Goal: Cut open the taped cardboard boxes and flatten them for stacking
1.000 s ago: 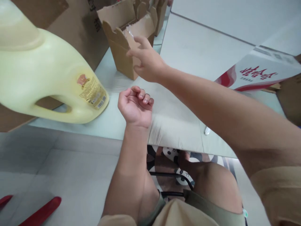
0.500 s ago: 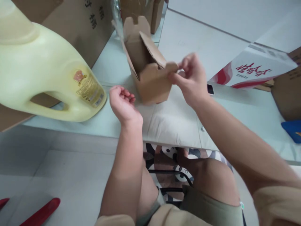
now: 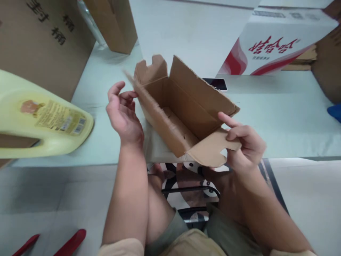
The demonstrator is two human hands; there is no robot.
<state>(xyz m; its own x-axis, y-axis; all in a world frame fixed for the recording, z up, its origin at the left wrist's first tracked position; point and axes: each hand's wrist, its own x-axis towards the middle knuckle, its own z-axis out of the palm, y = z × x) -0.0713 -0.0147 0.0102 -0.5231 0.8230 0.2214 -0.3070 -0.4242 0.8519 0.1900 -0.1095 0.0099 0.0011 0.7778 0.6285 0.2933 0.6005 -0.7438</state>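
Note:
A small brown cardboard box (image 3: 183, 121) stands at the table's front edge with its top flaps up, and I can see down to its bare bottom. My right hand (image 3: 245, 145) pinches the notched near end flap, its index finger stretched toward the corner of the right side flap. On the other side my left hand (image 3: 125, 113) is open, with fingers loosely bent and apart. One of its fingertips meets the edge of the left side flap.
A pale yellow jug (image 3: 48, 117) stands left, before a large carton (image 3: 45, 39). Behind the box are a brown carton (image 3: 114, 25), a white panel (image 3: 181, 35) and a phone (image 3: 215, 84). A white-and-red carton (image 3: 274, 42) sits back right; red objects (image 3: 70, 243) lie low left.
The box has turned and come nearer, and its right side flap now stands outward. My left hand has come up to the left flap; my right hand has moved down with the end flap.

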